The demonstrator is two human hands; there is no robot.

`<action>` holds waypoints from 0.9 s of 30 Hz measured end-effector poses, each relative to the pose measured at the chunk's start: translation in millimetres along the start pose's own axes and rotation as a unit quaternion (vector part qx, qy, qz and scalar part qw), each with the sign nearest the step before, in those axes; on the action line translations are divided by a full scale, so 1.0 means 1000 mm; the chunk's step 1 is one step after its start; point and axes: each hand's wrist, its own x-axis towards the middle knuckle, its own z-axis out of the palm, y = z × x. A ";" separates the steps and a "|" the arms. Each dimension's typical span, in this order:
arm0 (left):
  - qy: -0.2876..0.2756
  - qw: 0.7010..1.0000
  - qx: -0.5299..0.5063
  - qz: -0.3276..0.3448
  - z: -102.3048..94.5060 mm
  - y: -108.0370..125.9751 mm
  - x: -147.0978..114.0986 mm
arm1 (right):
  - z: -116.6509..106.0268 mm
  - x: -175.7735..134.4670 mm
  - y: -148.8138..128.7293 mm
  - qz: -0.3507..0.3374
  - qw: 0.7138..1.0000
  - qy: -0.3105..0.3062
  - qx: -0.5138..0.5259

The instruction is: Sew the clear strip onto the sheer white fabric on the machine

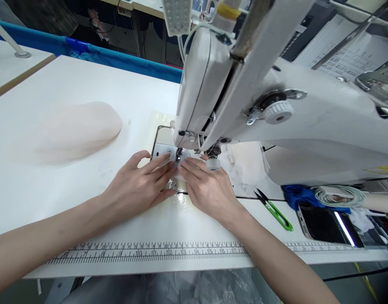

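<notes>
My left hand [140, 183] lies at the sewing machine's needle area, fingers stretched forward and thumb apart. Opposite it, my right hand [211, 188] rests with its fingers extended flat, tips nearly meeting the left ones. The presser foot [178, 155] stands between both sets of fingertips. Under the fingers a small piece of thin whitish fabric [181, 174] partly shows; most of it is hidden. The white sewing machine [200, 80] rises above the hands, its metal needle plate [164, 139] visible beyond my left fingers.
Pale sheer fabric [83, 131] lies on the left of the white table [70, 190]. More pale fabric [246, 160] sits under the machine arm. Green thread snips [278, 215], a phone [329, 226] and a cord coil [338, 195] are at right. A ruler strip [162, 251] lines the front edge.
</notes>
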 end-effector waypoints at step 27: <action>-0.016 1.000 0.005 0.004 0.008 -0.010 0.005 | 0.006 0.004 0.007 0.008 1.000 0.006 -0.025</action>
